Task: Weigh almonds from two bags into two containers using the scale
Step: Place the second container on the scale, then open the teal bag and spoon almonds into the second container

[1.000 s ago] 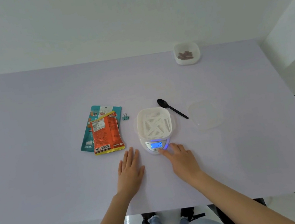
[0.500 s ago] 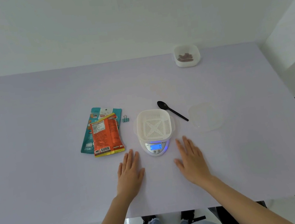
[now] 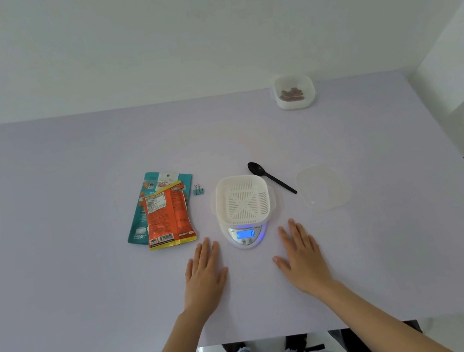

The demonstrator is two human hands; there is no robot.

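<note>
- Resting both palms flat on the table (image 3: 55, 266), we keep our left hand (image 3: 205, 275) and right hand (image 3: 302, 256) spread wide, fingers extended, holding nothing.
- Between the two hands, just ahead of the fingertips, sits the scale (image 3: 245, 236), its blue display lit and reading 0.
- On the scale stands an empty white slotted container (image 3: 242, 200).
- Ahead and left of our left hand lie the orange bag (image 3: 167, 217) overlapping the teal bag (image 3: 139, 219), with a small binder clip (image 3: 197, 189) beside them.
- Ahead of our right hand lie a black spoon (image 3: 271, 177) and a clear lid (image 3: 323, 186).
- Far ahead of that hand, a second container (image 3: 294, 91) holds almonds.
</note>
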